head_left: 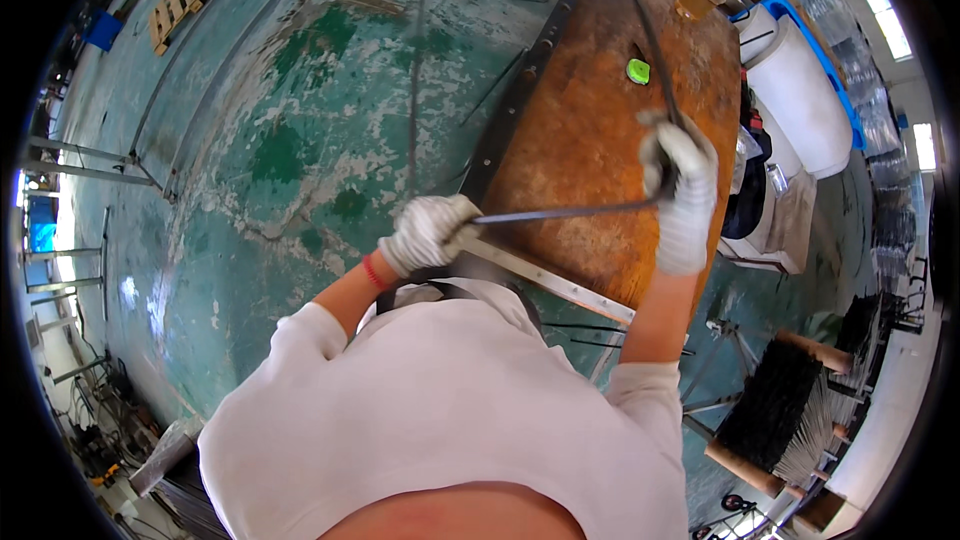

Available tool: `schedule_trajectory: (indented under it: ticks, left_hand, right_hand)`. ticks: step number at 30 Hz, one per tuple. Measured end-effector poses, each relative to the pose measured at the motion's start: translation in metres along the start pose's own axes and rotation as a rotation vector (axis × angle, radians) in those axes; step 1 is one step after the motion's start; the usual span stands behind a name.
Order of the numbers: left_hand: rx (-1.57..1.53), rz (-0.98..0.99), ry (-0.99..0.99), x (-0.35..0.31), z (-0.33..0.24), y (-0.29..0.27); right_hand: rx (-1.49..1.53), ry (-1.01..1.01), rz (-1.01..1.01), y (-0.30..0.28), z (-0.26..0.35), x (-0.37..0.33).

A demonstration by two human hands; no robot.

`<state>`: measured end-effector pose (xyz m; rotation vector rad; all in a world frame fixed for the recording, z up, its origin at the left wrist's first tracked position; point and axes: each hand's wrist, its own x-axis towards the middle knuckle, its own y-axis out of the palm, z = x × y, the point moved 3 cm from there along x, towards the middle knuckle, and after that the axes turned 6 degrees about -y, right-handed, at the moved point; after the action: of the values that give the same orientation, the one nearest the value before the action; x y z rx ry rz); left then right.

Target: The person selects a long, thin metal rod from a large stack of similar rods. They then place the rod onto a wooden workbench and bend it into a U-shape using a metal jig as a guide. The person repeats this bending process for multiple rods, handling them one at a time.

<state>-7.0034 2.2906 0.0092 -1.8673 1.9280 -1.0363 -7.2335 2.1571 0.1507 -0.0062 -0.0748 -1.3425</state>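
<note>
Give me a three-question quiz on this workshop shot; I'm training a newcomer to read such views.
1. True or false: both hands, the left hand and the right hand, wear white gloves.
2. The bent steel rod is held by: A) left hand only B) right hand only C) both hands.
3. What colour is the small object lying on the rusty steel table?

Key: 1 true; 2 C; 3 green.

Left hand (428, 232) gloved, fingers clenched; right hand (682, 190) gloved, raised higher, fingers curled shut.
</note>
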Motion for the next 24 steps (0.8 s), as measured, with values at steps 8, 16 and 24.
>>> schedule_trajectory:
  ticks: [8, 16, 24]
  left_hand:
    - [0.14, -0.378, -0.434, -0.033, 0.052, -0.085]
    - [0.227, -0.361, -0.628, -0.067, 0.119, -0.106]
    - [0.257, -0.33, -0.699, -0.064, 0.183, -0.096]
  right_hand:
    - [0.12, 0.388, 0.167, 0.117, -0.103, 0.112]
    - [0.05, 0.803, 0.226, 0.186, -0.261, 0.138]
    - [0.477, 1.132, 0.282, 0.205, -0.325, 0.173]
